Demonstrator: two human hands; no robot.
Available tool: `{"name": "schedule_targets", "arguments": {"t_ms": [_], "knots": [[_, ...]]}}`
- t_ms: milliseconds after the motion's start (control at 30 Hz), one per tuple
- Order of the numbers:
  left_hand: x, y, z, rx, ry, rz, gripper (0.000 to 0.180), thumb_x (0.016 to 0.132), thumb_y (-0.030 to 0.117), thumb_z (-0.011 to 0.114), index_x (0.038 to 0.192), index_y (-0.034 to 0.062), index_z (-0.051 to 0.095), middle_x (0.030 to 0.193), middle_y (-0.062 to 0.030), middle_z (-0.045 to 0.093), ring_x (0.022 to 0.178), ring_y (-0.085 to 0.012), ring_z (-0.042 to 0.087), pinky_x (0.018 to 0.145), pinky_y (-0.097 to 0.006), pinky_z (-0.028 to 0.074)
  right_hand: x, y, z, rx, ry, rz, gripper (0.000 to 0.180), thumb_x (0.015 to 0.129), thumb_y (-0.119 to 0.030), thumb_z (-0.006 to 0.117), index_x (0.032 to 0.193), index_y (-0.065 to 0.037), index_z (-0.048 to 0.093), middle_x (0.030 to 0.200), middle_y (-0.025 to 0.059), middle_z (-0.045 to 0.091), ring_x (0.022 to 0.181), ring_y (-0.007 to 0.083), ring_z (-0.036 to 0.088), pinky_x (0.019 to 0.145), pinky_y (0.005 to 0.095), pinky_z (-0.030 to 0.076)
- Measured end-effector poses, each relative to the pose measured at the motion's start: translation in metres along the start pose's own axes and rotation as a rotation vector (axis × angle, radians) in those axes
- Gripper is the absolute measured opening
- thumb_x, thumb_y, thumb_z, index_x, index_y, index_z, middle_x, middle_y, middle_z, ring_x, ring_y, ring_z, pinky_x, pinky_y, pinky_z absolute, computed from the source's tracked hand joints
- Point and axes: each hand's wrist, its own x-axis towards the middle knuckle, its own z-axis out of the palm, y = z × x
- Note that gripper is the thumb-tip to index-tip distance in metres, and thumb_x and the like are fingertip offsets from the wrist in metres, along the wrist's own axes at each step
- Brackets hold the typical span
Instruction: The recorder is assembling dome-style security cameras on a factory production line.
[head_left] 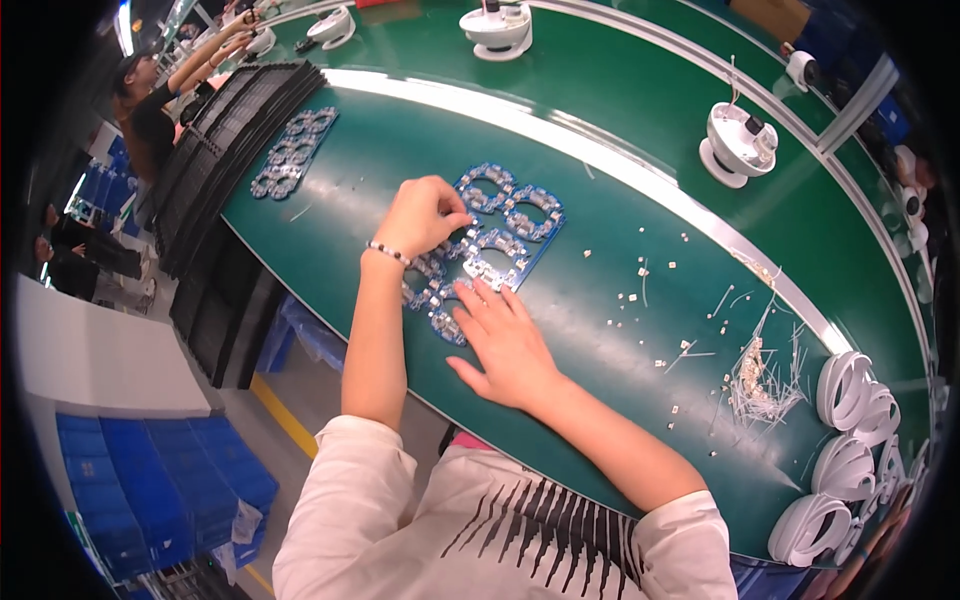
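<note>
A blue panel of ring-shaped circuit boards (513,196) lies on the green table in front of me. Over its left part is my left hand (422,217), a beaded bracelet at the wrist. Its thumb and forefinger are pinched together low over the board; whatever is between them is too small to make out. My right hand (507,348) rests with spread fingers on the near edge of the panel, holding nothing. Small white connectors (642,270) are scattered to the right of the panel. Beyond them is a tangled heap of thin white wires (765,395).
Another blue circuit board panel (292,152) lies far left, beside stacked black trays (235,125). White plastic rings (845,392) stand at the right end. White domed housings (738,145) sit on the green conveyor behind a metal rail. A co-worker (150,110) stands far left.
</note>
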Motion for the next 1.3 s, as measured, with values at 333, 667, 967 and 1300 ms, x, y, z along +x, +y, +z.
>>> {"name": "schedule_targets", "arguments": {"t_ms": [333,667,967,1300], "knots": [[-0.011,0.003,0.012,0.364,0.132,0.019,0.01,0.063,0.004,0.066,0.069,-0.0015,0.061,0.076,-0.0181,0.06,0.072,-0.0337,0.058,0.067,-0.038,0.046,-0.002,-0.002,0.004,0.048,0.024,-0.026,0.05,0.071,-0.028,0.062,0.107,0.004,0.051,0.126,0.0186,0.039,0.122,0.0327,0.032,0.102,0.0439,0.022],[-0.008,0.002,0.022,0.365,0.17,-0.02,0.006,0.065,0.004,0.063,0.067,-0.0013,0.061,0.077,-0.0184,0.059,0.075,-0.035,0.057,0.07,-0.041,0.046,-0.002,0.002,0.004,-0.024,0.006,-0.015,0.048,0.074,-0.03,0.061,0.108,0.002,0.051,0.128,0.0165,0.038,0.122,0.0312,0.032,0.102,0.0436,0.023],[-0.004,0.028,0.016,-0.088,0.497,0.165,0.007,0.072,0.004,0.06,0.078,-0.0007,0.062,0.074,-0.0153,0.063,0.067,-0.0246,0.063,0.06,-0.031,0.049,-0.002,0.001,0.003,-0.008,0.002,-0.018,0.05,0.072,-0.03,0.061,0.109,0.002,0.05,0.126,0.0187,0.039,0.12,0.0335,0.034,0.101,0.046,0.024],[0.0,0.0,0.003,-0.479,0.183,0.179,0.027,0.07,-0.01,0.052,0.092,0.0021,0.063,0.09,-0.0081,0.064,0.079,-0.0137,0.063,0.068,-0.024,0.05,0.001,-0.001,0.003,0.039,0.015,-0.002,0.049,0.072,-0.028,0.062,0.11,0.001,0.049,0.127,0.017,0.038,0.121,0.033,0.032,0.101,0.045,0.024]]}}
